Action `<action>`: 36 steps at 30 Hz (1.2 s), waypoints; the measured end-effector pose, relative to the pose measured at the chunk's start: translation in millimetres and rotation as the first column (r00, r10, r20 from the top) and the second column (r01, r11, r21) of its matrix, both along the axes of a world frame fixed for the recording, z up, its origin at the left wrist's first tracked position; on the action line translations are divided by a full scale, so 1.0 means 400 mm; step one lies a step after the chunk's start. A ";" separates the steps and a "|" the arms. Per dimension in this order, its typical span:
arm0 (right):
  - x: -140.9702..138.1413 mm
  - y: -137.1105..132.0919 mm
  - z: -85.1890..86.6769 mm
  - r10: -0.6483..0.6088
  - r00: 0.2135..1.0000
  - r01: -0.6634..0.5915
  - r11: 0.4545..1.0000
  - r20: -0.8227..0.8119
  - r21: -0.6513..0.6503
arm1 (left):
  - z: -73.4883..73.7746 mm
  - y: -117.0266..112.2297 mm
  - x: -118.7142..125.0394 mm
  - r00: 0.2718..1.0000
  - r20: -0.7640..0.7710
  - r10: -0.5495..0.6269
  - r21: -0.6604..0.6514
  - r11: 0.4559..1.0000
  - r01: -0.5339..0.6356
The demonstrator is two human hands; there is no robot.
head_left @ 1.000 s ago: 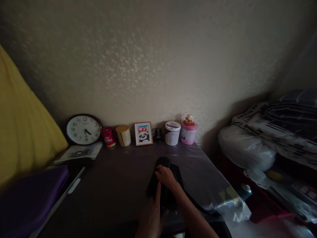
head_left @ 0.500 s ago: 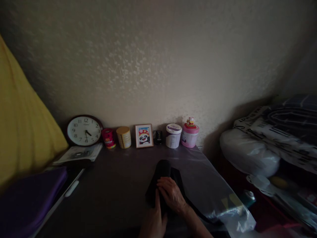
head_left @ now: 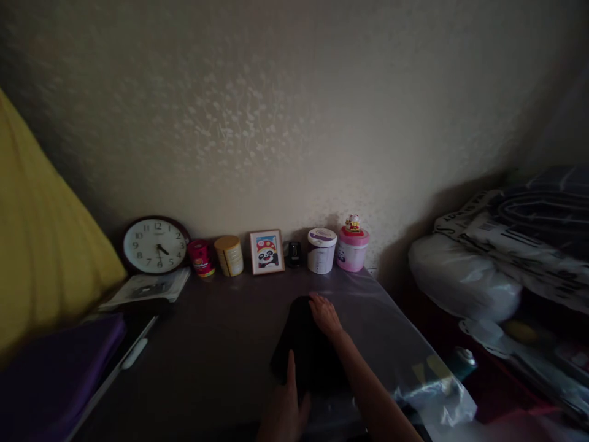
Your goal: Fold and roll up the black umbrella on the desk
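Note:
A black, soft-looking piece of cloth (head_left: 299, 344) lies on the table in front of me, rounded at its far end and wider towards me. Its folds are hard to make out in the dim light. My right hand (head_left: 326, 315) rests on its far right edge, fingers stretched out and laid on the cloth. At the near end is my left hand (head_left: 286, 408), its index finger pointing forward on the cloth and its thumb apart. The lower part of that hand is in shadow.
Along the wall stand a clock (head_left: 155, 245), a red tin (head_left: 201, 258), a yellow canister (head_left: 229, 255), a framed panda picture (head_left: 267, 252), a white tub (head_left: 321, 252) and a pink tub (head_left: 352, 250). A purple item (head_left: 64, 362) lies left; bags (head_left: 464, 279) are piled right.
My right hand has moved forward from the middle of the cloth to its far right edge. The cloth's right side now lies broader and flatter. My left hand has barely moved.

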State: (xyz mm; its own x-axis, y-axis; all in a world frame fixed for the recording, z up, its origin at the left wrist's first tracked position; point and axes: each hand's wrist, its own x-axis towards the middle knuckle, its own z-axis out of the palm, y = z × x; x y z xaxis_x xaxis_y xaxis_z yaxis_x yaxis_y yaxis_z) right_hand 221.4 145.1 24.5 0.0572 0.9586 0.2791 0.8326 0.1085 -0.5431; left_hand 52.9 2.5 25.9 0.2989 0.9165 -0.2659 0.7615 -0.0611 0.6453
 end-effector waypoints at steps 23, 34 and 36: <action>0.072 -0.117 -0.035 -0.321 0.946 0.297 0.915 -0.047 -0.272 | 0.000 0.014 -0.039 0.944 0.323 0.074 -0.056 0.997 -0.059; 0.097 -0.144 -0.026 -0.316 0.947 0.321 0.916 0.061 -0.242 | 0.005 0.018 -0.048 0.951 0.293 0.097 -0.063 0.995 -0.082; 0.092 -0.133 -0.012 -0.308 0.950 0.310 0.921 0.043 -0.238 | 0.002 0.017 -0.044 0.963 0.252 0.092 -0.061 0.995 -0.079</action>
State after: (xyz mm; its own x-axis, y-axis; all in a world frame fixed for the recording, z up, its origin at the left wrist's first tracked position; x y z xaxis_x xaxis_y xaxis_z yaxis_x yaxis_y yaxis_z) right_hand 258.2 91.9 19.6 0.3603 0.9317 0.0456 0.8068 -0.2867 -0.5166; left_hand 35.3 9.2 26.8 0.2834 0.9292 -0.2372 0.5731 0.0342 0.8188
